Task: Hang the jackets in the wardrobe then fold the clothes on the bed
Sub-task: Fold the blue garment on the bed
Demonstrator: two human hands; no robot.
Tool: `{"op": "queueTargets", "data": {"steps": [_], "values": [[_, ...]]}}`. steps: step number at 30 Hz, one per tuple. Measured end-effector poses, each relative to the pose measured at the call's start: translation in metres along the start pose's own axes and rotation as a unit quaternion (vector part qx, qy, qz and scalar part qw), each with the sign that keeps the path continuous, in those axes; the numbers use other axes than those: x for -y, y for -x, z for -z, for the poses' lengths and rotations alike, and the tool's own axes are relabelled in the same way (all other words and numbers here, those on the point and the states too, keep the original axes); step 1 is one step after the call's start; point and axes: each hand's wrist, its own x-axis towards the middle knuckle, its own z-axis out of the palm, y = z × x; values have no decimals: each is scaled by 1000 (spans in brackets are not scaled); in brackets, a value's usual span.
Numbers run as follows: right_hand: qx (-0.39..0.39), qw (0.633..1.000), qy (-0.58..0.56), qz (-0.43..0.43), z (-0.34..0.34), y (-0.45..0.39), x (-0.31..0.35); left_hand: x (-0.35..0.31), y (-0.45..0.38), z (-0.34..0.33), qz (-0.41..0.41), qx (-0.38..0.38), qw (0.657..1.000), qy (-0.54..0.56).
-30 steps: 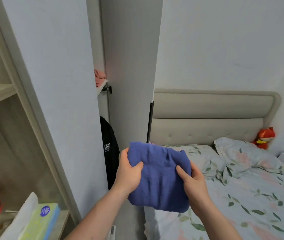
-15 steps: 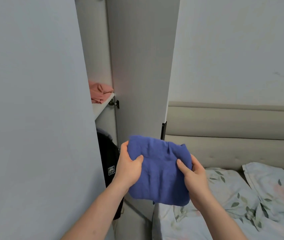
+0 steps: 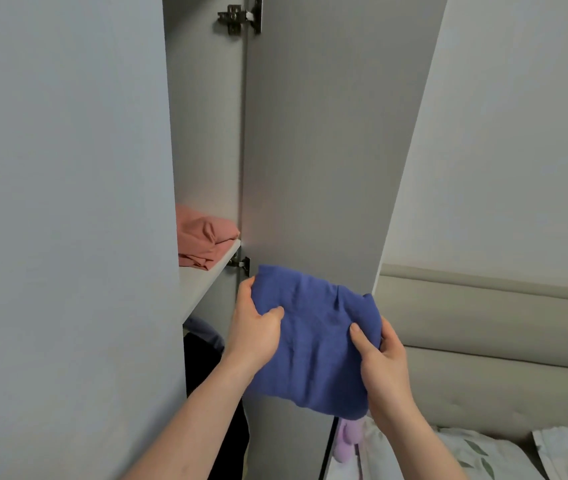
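**Folded blue garment held in both hands at the wardrobe shelf**

The folded blue garment (image 3: pixel 313 341) is held up in front of the open wardrobe, just right of and slightly below the front edge of the shelf (image 3: pixel 206 289). The left hand (image 3: pixel 254 332) grips its left edge, thumb on top, nearest the shelf. The right hand (image 3: pixel 381 362) grips its right edge, thumb pressed into the cloth. On the shelf lies a folded pink garment (image 3: pixel 203 240). Below the shelf hangs something dark, probably a jacket (image 3: pixel 203 368), mostly hidden. Right of the shelf stands the open wardrobe door (image 3: pixel 327 150).
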Motion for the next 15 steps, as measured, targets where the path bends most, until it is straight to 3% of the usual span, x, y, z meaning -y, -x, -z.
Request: {"op": "queueTargets", "data": {"steps": [15], "values": [[71, 992, 25, 102, -97, -139, 37, -35, -113, 7, -53, -148, 987, 24]]}}
